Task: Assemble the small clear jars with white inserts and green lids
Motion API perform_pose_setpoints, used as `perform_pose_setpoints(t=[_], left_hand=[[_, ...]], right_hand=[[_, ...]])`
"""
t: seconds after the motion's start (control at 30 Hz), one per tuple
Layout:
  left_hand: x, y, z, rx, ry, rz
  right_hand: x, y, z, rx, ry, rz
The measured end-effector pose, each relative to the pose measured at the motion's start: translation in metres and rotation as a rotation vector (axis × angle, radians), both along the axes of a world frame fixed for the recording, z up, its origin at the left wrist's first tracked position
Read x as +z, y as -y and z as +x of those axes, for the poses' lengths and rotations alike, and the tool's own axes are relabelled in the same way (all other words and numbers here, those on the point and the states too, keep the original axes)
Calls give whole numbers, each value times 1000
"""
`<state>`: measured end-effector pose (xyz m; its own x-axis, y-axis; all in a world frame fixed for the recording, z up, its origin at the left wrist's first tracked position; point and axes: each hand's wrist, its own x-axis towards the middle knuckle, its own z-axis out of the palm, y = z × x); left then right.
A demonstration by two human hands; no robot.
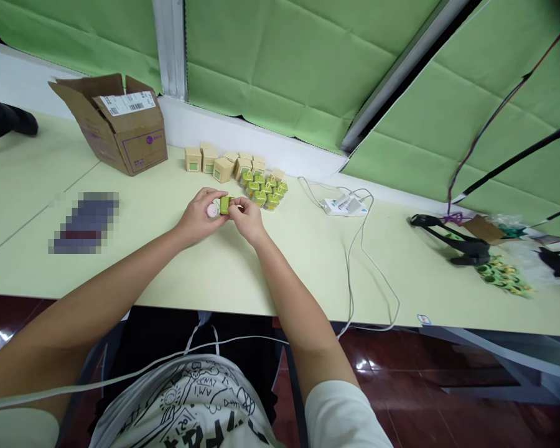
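Over the pale table [303, 261], a small green box-like piece [224, 205] is held between both my hands. My left hand [200, 216] grips its left side with thumb and fingers. A small round whitish-pink thing [212, 210] shows by the left palm; I cannot tell if it is part of the same item. My right hand [247, 218] pinches the green piece from the right, its fingertips partly hiding it. Just beyond my right hand lies a cluster of similar green pieces [264, 188], seemingly in clear wrapping. Behind them stand several small tan cardboard boxes [223, 169].
A large open cardboard carton [130, 140] stands at the back left. A white power strip [345, 206] with trailing cables lies to the right. Black headset-like straps [452, 239] and a pile of green parts [504, 277] are far right. A white cable crosses my lap.
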<state>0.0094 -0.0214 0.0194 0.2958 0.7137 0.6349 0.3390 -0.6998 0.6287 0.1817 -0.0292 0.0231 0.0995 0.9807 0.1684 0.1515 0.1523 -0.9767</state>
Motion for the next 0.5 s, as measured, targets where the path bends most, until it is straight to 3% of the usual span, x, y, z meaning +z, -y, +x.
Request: perform_pose_setpoints(t=[0.27,0.5], left_hand=[[6,2,-1,32,-77,2],[5,0,-3,82,-84,14]], right_hand=[[3,5,2,-67,131,46],[8,7,1,-91,-90,45]])
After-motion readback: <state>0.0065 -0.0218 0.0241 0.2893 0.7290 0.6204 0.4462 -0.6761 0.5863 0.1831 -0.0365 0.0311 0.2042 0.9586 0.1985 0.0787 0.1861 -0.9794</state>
